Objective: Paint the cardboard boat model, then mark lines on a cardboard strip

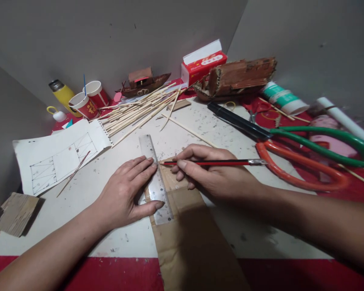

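My left hand (132, 186) lies with its fingers stretched out across a clear ruler (158, 188), fingertips and thumb pressing it down. Under the ruler is a long brown strip (197, 234) that looks like cardboard or packing paper and runs toward me. My right hand (215, 169) grips a red and black pencil (221, 163) between thumb and fingers. The pencil's tip touches or hovers just by the ruler's right edge, near the strip's far end; I cannot tell which.
Thin wooden sticks (142, 109) lie heaped behind my hands. At left are a drawn sheet (63, 155) and a cardboard stack (16, 214). Large scissors (303, 149) lie at right. Two model boats (242, 76), paper cups (84, 106) and a red box (200, 68) stand at the back.
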Available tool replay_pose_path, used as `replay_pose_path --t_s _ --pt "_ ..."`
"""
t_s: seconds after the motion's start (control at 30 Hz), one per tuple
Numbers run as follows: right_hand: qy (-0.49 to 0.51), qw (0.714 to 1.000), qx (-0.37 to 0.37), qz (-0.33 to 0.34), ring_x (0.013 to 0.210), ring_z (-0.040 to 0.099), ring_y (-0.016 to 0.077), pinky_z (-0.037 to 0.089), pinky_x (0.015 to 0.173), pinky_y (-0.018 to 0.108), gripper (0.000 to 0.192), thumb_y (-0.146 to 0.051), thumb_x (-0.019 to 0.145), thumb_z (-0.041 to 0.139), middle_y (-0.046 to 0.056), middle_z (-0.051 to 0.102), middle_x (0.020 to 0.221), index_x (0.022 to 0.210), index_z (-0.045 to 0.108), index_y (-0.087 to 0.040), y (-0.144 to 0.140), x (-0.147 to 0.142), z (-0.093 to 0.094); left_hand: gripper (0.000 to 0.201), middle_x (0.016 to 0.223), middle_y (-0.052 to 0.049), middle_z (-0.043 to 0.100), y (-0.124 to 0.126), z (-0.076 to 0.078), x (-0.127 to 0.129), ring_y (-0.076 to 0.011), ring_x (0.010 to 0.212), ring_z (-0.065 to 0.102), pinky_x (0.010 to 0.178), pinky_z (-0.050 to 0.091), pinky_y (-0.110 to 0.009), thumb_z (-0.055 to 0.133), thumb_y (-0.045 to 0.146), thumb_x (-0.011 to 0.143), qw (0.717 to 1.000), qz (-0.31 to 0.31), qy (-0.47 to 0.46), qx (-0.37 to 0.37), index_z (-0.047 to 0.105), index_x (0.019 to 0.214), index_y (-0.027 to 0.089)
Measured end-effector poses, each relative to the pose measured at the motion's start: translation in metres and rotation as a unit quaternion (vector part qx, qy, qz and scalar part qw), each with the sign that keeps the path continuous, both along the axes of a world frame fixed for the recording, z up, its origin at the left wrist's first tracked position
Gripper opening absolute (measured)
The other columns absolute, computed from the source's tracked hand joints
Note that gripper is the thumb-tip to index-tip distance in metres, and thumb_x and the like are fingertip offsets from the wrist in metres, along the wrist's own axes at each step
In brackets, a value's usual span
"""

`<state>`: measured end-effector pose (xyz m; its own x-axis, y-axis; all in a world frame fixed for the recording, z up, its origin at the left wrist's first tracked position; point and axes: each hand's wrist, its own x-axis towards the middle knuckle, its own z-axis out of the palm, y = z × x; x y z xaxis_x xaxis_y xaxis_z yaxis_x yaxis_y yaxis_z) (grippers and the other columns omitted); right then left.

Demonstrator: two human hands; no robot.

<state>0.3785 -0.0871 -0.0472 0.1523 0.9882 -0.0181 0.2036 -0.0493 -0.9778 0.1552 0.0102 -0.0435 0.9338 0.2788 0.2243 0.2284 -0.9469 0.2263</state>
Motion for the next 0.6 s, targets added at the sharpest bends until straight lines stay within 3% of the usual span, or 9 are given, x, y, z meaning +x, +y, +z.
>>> replay_pose_path --t_s 0.27,0.6 --pt "-0.065 0.998 0.009 0.012 0.067 0.064 0.0130 0.047 0.057 0.023 0.015 -0.028 0.092 0.054 0.002 0.073 0.078 0.089 0.066 -0.019 0.0027 0.0001 0.0018 0.074 0.144 -0.017 0.054 0.0002 0.0000 0.0005 -0.0355 0.135 0.048 0.107 0.044 -0.059 0.066 0.051 0.083 1.000 0.001 -0.007 -0.004 0.043 0.146 0.019" --pt "-0.097 0.995 0.007 0.018 0.070 0.063 0.0135 0.045 0.061 0.025 0.015 -0.029 0.092 0.054 0.002 0.071 0.078 0.088 0.065 -0.019 0.0040 0.0003 0.0024 0.072 0.142 -0.020 0.056 0.0003 0.0025 0.0014 -0.0366 0.134 0.050 0.107 0.045 -0.058 0.068 0.049 0.083 1.000 -0.003 -0.008 -0.002 0.048 0.143 0.014"
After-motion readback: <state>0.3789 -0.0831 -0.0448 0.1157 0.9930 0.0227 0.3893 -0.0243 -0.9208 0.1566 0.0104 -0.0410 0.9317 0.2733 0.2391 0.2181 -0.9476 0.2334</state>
